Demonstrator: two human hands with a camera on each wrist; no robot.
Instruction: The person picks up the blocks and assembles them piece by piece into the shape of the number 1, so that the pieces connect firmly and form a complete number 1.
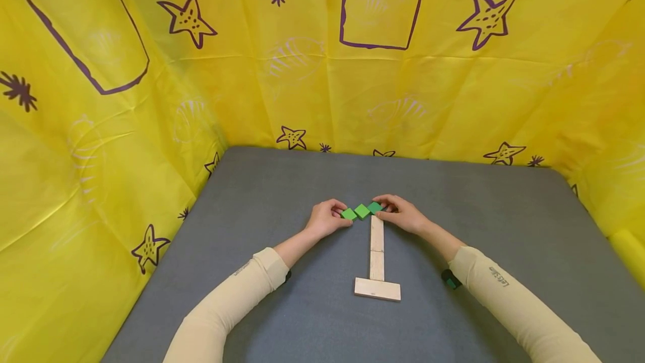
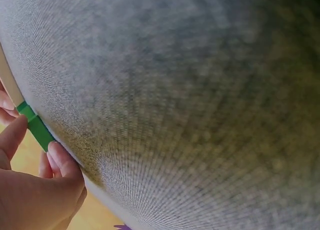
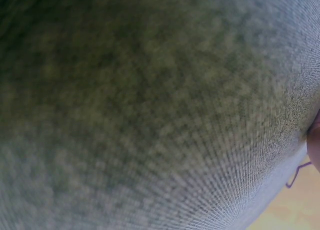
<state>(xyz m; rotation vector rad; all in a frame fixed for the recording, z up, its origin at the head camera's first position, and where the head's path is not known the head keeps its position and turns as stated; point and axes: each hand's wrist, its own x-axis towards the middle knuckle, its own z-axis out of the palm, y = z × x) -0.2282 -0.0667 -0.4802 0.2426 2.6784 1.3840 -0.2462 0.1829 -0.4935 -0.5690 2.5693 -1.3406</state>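
Three small green blocks lie in a slanted row with corners meeting or nearly so. At the row's left end my left hand [image 1: 322,220] pinches the light green block [image 1: 349,214] between thumb and fingers. A second light green block [image 1: 361,211] sits in the middle. My right hand [image 1: 405,216] pinches the darker green block [image 1: 374,208] at the right end. In the left wrist view, fingers of the left hand [image 2: 42,197] touch a green block [image 2: 41,134]. Only a sliver of the right hand [image 3: 314,142] shows in the right wrist view.
Below the darker block, two pale wooden strips stand end to end, an upper strip [image 1: 377,233] and a lower strip [image 1: 377,265]. A wooden plank [image 1: 377,289] lies crosswise at their near end. Yellow patterned cloth [image 1: 322,88] hangs around the grey table [image 1: 282,184].
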